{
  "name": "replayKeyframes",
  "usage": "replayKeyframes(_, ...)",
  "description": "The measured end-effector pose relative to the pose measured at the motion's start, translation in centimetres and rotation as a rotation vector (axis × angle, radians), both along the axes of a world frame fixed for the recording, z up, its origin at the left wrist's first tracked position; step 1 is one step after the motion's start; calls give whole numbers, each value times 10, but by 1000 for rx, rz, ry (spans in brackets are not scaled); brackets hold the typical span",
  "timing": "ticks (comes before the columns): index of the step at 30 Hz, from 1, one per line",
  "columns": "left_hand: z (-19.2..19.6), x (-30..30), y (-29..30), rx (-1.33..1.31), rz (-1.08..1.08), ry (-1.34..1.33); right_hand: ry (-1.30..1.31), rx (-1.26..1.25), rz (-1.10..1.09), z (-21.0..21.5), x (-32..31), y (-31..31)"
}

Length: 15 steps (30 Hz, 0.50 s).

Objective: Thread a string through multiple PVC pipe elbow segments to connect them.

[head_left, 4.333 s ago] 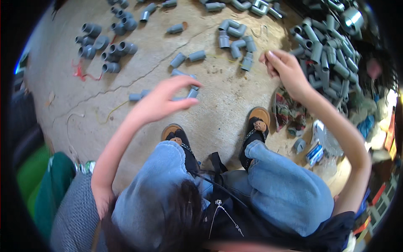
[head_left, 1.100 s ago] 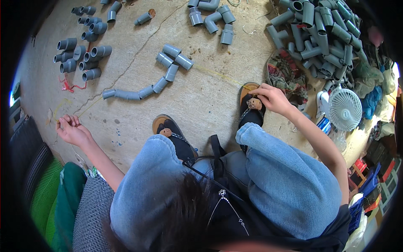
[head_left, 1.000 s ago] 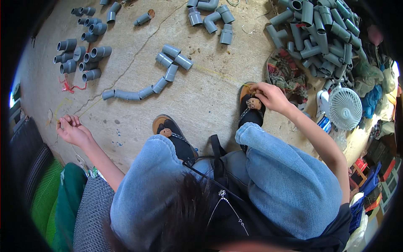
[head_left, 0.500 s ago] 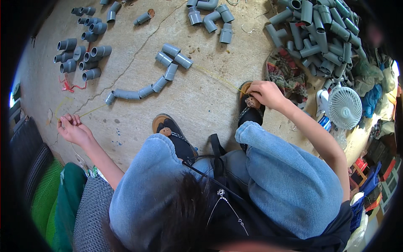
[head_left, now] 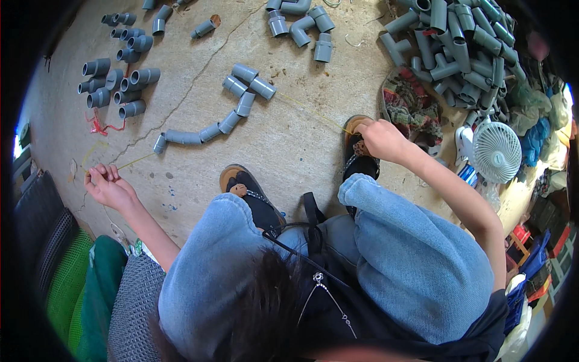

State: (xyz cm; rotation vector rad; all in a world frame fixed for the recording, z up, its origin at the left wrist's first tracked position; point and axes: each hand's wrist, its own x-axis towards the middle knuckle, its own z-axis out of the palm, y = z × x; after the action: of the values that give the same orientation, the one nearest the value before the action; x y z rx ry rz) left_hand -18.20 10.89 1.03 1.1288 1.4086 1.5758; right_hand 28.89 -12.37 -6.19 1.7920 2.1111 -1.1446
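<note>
A thin yellow string (head_left: 136, 160) runs through a row of grey pipe fittings (head_left: 184, 137) that lies curved on the concrete floor. My left hand (head_left: 110, 187) pinches one end of the string, left of the row; a loose loop of it lies beyond the fingers. Above my right sandal, my right hand (head_left: 377, 139) is closed on the other end, which comes out of a grey tee fitting (head_left: 249, 82) at the far end of the row. Between that tee and my right hand the string looks straight.
Grey couplings (head_left: 132, 108) stand in groups at the far left. Several elbows (head_left: 301, 30) lie at the back, and a large heap of fittings (head_left: 464, 54) fills the far right. A white fan (head_left: 496, 152) stands right of my arm. Rolled mesh (head_left: 136, 308) sits at lower left.
My right hand has shifted very slightly right and down. My left hand has barely moved, and the row of fittings lies nearly as before.
</note>
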Motion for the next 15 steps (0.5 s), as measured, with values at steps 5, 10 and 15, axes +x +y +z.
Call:
replayKeyframes(5,14,45,-1,-26,-187,32,330,-51,-425,9,5,-6)
replayKeyframes(10,-2,150,-34,-423,-686,118,339,-415,-670,33,19,14)
replayKeyframes(15,28,208,-63,-717,-1142,79,493,260,-528,42,0,38)
